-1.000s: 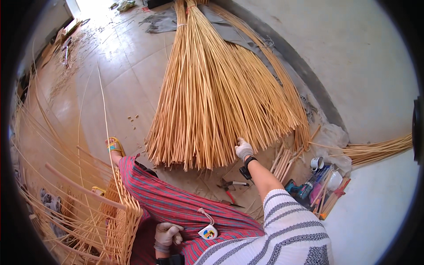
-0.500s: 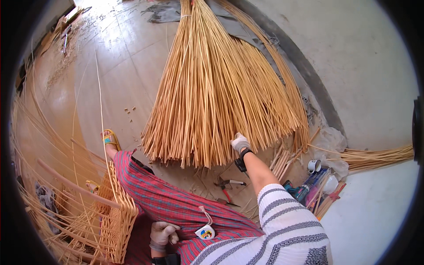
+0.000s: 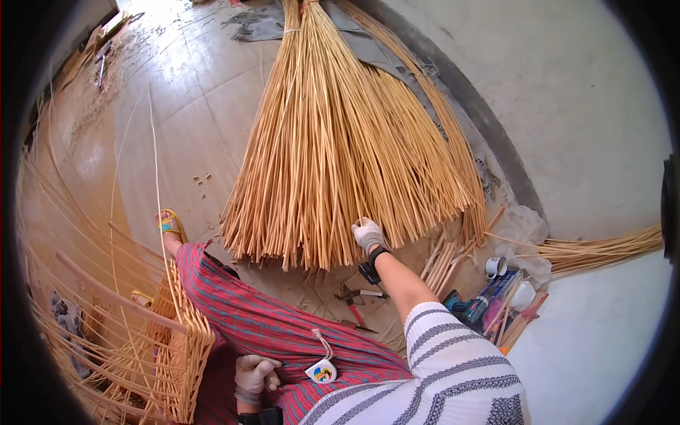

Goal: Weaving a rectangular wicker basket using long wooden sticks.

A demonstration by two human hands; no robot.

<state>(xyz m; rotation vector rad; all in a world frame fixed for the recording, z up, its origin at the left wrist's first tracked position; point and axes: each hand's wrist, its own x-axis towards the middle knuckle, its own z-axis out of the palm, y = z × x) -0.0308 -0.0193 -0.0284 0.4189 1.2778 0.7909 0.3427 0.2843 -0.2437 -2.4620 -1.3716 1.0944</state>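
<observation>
A big fanned bundle of tan wicker rods (image 3: 319, 163) lies on the floor, its cut ends toward me. My right hand (image 3: 367, 234), in a pale glove, reaches to the near ends, its fingers pinched on a wicker rod; the fingertips are partly hidden among the rods. My left hand (image 3: 256, 375), also gloved, rests curled by my lap with nothing visible in it. A small white tape measure (image 3: 321, 371) with a cord lies on the red checked cloth (image 3: 283, 322). At my left stands a half-woven wicker basket (image 3: 185, 347) with long loose stakes.
Pliers with red and white handles (image 3: 356, 304) lie on the floor below the bundle. To the right are a teal power drill (image 3: 464, 308), a white mug (image 3: 496, 267), clear plastic (image 3: 524, 227) and another rod bundle (image 3: 602, 251) by the pale wall. Offcuts (image 3: 202, 180) dot the floor.
My right hand has shifted slightly left and nearer along the rod ends. The whole view has moved a little. My left hand stays curled by my lap.
</observation>
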